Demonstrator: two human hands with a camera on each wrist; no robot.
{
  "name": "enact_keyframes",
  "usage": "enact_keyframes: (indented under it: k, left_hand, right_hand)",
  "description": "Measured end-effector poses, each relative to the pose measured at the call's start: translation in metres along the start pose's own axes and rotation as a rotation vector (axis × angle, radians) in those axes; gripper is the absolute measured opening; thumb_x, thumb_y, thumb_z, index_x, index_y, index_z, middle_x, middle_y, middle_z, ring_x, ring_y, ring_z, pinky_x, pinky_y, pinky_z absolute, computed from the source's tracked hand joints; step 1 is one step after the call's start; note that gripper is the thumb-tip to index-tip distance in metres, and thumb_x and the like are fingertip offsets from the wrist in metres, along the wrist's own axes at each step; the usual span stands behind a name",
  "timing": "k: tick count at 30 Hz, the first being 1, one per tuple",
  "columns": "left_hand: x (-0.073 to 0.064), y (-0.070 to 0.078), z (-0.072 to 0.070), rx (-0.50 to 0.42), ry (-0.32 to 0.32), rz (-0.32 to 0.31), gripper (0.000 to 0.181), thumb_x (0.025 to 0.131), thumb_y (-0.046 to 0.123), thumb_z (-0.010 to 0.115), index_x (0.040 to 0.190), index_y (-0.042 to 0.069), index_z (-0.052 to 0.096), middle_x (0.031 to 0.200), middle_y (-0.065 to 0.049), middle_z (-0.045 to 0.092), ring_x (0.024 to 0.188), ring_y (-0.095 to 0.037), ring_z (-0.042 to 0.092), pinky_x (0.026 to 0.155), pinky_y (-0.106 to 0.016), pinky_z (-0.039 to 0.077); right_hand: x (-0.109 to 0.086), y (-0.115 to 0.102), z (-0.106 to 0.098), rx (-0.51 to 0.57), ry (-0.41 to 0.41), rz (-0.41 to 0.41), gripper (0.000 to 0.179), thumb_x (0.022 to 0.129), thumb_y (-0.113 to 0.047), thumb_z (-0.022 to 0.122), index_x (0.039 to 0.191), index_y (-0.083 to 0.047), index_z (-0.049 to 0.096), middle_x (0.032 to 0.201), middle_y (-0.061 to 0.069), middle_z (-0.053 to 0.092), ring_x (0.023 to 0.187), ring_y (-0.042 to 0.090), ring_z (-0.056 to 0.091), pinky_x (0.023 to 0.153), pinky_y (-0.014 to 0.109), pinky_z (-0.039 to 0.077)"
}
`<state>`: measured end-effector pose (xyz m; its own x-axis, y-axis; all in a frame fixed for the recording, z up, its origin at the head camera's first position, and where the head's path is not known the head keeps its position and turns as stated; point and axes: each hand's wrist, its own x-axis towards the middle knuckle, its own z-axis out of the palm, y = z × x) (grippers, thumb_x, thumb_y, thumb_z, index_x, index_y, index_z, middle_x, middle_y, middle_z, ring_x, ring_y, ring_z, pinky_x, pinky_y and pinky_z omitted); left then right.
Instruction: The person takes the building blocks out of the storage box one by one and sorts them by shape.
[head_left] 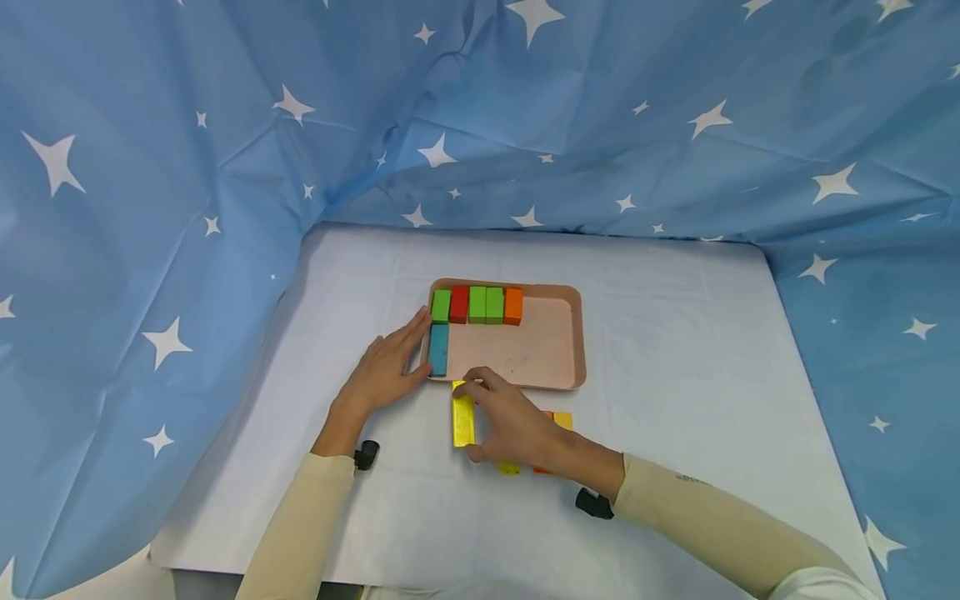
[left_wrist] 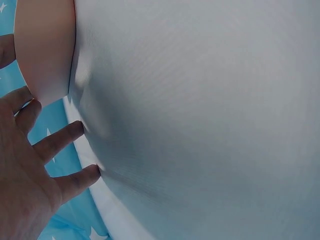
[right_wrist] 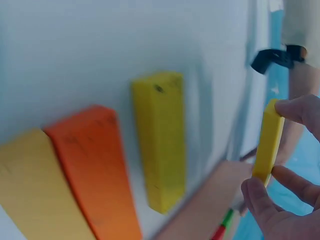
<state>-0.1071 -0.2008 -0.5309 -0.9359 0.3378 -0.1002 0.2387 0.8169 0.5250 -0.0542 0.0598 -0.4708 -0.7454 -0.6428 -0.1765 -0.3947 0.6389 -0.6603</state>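
My right hand point(head_left: 517, 421) pinches a long yellow block point(head_left: 463, 421) by its ends, just in front of the tray's near rim. The right wrist view shows the same yellow block point(right_wrist: 268, 142) between thumb and fingertips. My left hand point(head_left: 386, 371) rests at the left side of the pink tray point(head_left: 551, 337), fingers spread and touching its outer wall. Along the tray's far side stand green point(head_left: 441, 306), red point(head_left: 459, 305), two more green point(head_left: 486, 305) and orange point(head_left: 513, 306) blocks in a row. A blue block point(head_left: 438, 350) lies along the left wall.
Under my right forearm, partly hidden in the head view, more blocks lie on the white table point(head_left: 675, 350): a yellow block point(right_wrist: 162, 142), an orange block point(right_wrist: 95, 170) and a yellow-orange block point(right_wrist: 42, 187). A blue star-patterned curtain point(head_left: 600, 75) surrounds the table's far and side edges.
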Motion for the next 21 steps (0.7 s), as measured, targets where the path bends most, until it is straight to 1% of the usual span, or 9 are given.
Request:
enact_keyframes:
  k: [3,7,16,21]
  left_hand:
    - [0.002,0.000,0.000,0.009,0.006,0.008,0.079,0.103,0.038,0.062,0.168,0.022,0.020,0.176,0.008,0.015,0.158,-0.028,0.030,0.121,-0.072,0.025]
    - [0.003,0.001,-0.001,0.023,0.014,0.016,0.079,0.102,0.038,0.062,0.168,0.022,0.021,0.176,0.008,0.016,0.158,-0.028,0.031,0.121,-0.072,0.026]
    - [0.002,0.000,0.000,0.021,0.008,0.012,0.080,0.102,0.037,0.062,0.168,0.021,0.020,0.176,0.008,0.015,0.158,-0.027,0.031,0.120,-0.072,0.026]
    - [0.002,0.000,0.000,0.015,0.005,0.008,0.080,0.102,0.037,0.062,0.168,0.021,0.020,0.176,0.008,0.014,0.158,-0.027,0.030,0.120,-0.072,0.026]
  right_hand:
    - [-0.003,0.003,0.008,-0.009,-0.024,0.019,0.072,0.075,-0.024,0.093,0.140,-0.015,0.062,0.152,0.004,0.047,0.129,0.023,0.055,0.107,0.037,0.055]
    - [-0.004,0.010,0.018,-0.035,-0.033,0.036,0.073,0.075,-0.026,0.093,0.141,-0.016,0.061,0.154,0.006,0.046,0.127,0.023,0.056,0.103,0.035,0.057]
    - [-0.007,0.018,0.038,-0.139,-0.007,-0.015,0.071,0.076,-0.029,0.091,0.139,-0.011,0.064,0.147,0.010,0.049,0.121,0.019,0.051,0.099,0.029,0.057]
    - [-0.008,0.019,0.046,-0.240,-0.001,-0.019,0.070,0.075,-0.036,0.090,0.138,-0.015,0.065,0.144,0.008,0.055,0.123,0.019,0.051,0.102,0.031,0.056]
